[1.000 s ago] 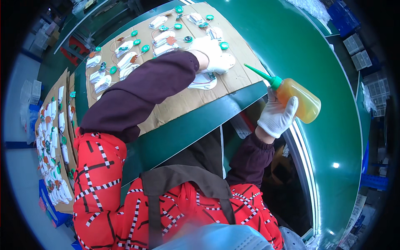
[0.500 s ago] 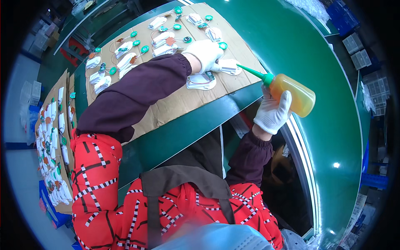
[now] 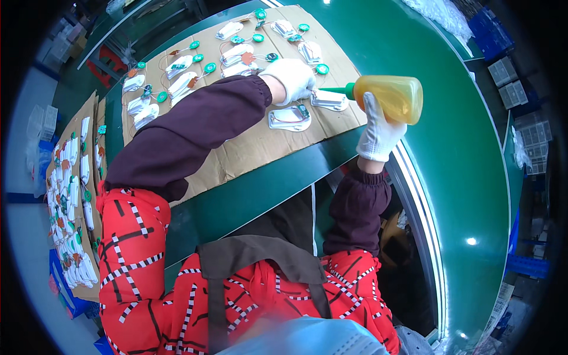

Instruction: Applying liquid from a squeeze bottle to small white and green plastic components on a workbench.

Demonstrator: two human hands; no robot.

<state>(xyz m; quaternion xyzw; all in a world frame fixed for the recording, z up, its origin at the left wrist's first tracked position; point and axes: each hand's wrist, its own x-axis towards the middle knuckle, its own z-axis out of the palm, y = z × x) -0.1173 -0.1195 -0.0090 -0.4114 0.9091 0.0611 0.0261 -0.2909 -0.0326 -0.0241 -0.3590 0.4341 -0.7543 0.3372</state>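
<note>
My right hand (image 3: 380,131), in a white glove, is wrapped round a squeeze bottle (image 3: 395,94) of amber liquid. The bottle lies almost level, and its thin green nozzle (image 3: 338,90) reaches left to my left fingertips. My left hand (image 3: 291,81), also gloved, has its fingers drawn together just above the left end of a white plastic housing (image 3: 329,100); whatever they pinch is hidden. Nearer me rests another white housing (image 3: 290,118) with a small green circuit board. A round green disc (image 3: 322,69) lies just beyond the housing by the nozzle.
Several white housings with wired green discs lie in rows on a cardboard sheet (image 3: 236,151) over the green table (image 3: 455,171). More cardboard (image 3: 90,112) at the left bears many similar parts. Blue bins (image 3: 490,29) and clear plastic boxes (image 3: 512,94) stand at the far right.
My right hand has moved the bottle left and tipped it nearly level, bringing the nozzle to my left fingertips. My left hand stays in almost the same spot; the view shifts slightly.
</note>
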